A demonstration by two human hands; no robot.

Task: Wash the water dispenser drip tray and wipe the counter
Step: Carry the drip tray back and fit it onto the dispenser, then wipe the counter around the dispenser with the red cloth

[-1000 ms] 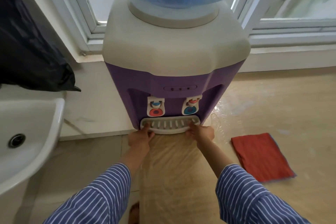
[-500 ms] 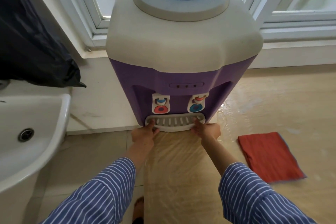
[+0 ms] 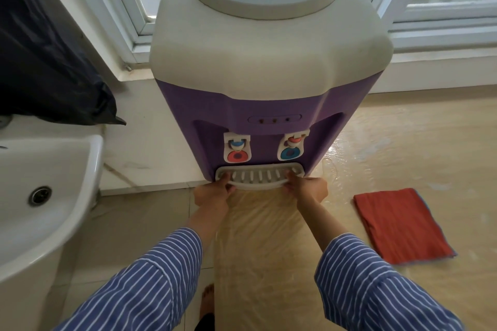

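A purple and cream water dispenser (image 3: 266, 62) stands on a wood-look counter (image 3: 403, 142) covered in clear plastic. Its white slotted drip tray (image 3: 259, 176) sits in the base under the two taps. My left hand (image 3: 213, 193) grips the tray's left end, thumb on top of the grille. My right hand (image 3: 308, 187) grips the right end the same way. A folded red cloth (image 3: 400, 226) lies flat on the counter to the right of my right arm.
A white sink (image 3: 45, 196) with a metal drain stands at the left, lower than the counter. A black bag (image 3: 48, 62) hangs above it. White window frames (image 3: 443, 24) run behind the dispenser. A tiled floor and a bare foot (image 3: 207, 301) show below.
Both hands stay on the ends of the drip tray. The view has shifted a little, so the dispenser sits slightly lower and to the right in frame.
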